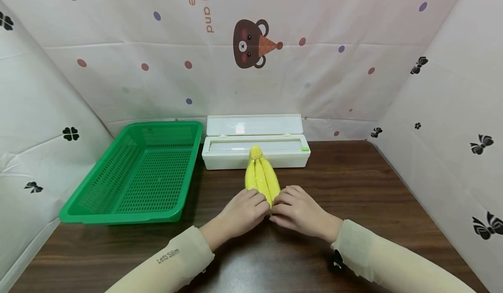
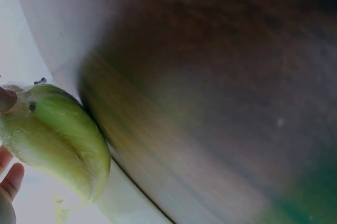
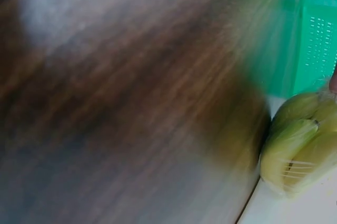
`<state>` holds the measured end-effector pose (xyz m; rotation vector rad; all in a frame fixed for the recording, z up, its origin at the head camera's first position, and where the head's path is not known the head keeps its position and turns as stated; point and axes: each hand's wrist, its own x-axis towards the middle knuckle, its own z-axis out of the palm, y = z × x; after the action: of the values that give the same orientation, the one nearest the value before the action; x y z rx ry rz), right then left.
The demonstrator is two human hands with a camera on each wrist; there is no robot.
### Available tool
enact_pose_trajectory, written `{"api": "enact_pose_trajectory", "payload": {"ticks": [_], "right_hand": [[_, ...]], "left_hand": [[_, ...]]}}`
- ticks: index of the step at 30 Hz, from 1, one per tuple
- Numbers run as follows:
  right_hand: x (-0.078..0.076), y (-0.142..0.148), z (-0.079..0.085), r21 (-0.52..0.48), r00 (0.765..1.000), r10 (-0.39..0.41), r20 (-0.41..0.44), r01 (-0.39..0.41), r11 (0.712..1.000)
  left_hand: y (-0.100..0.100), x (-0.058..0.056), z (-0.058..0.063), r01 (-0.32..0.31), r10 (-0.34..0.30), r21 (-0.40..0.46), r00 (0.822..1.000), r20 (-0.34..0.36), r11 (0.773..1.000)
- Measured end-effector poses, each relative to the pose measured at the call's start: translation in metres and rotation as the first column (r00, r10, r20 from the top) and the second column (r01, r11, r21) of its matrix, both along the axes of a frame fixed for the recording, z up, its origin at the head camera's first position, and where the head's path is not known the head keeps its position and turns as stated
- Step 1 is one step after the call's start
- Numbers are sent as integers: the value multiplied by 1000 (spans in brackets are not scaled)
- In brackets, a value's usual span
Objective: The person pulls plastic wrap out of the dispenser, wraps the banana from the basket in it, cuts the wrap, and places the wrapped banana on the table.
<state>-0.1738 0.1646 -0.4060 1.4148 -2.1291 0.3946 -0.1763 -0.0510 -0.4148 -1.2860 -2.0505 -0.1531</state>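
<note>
A bunch of yellow bananas [image 1: 261,177] lies on the table, wrapped in clear plastic film, stems pointing away from me. Both hands meet at its near end. My left hand [image 1: 247,208] has curled fingers that pinch the film at the tips on the left side. My right hand [image 1: 296,210] does the same from the right, its fingertips almost against the left ones. In the left wrist view the film shines over the bananas [image 2: 58,140], with a thumb and fingers at the frame's edge. The right wrist view shows creased film over the bananas [image 3: 300,145].
Behind the bunch stands a white cling film dispenser [image 1: 255,161] with its lid [image 1: 255,125] raised. A green plastic basket [image 1: 192,170] sits to the left. Dark wooden table [image 1: 346,184] extends to the right, and printed cloth [image 1: 334,22] hangs along the back and sides.
</note>
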Motion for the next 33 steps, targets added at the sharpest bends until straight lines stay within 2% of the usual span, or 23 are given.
{"api": "enact_pose_trajectory", "payload": {"ticks": [5,9,18,27,29,33], "right_hand": [[1,-1,2,-55,994,21,104,-15,998],[1,-4,3,-66,989,16,144,-6,998],[-1,-8,0,-22,998,-12,64,13,1000],[0,-8,-1,-23,997,49,-59,-50,998],[-1,-6,-2,-23,996,64,-55,-65,998],[-3,0,-2,-47,994,94,50,-92,995]], "left_hand": [[-1,1,2,7,-7,-2,999,31,1000],[-2,2,4,20,-20,-1,998,52,1000],[-2,2,5,35,-33,-26,998,55,999],[-4,5,7,11,-4,-70,995,98,997],[-4,5,6,11,-5,-70,996,90,998],[-4,3,4,25,-23,-39,999,45,999]]}}
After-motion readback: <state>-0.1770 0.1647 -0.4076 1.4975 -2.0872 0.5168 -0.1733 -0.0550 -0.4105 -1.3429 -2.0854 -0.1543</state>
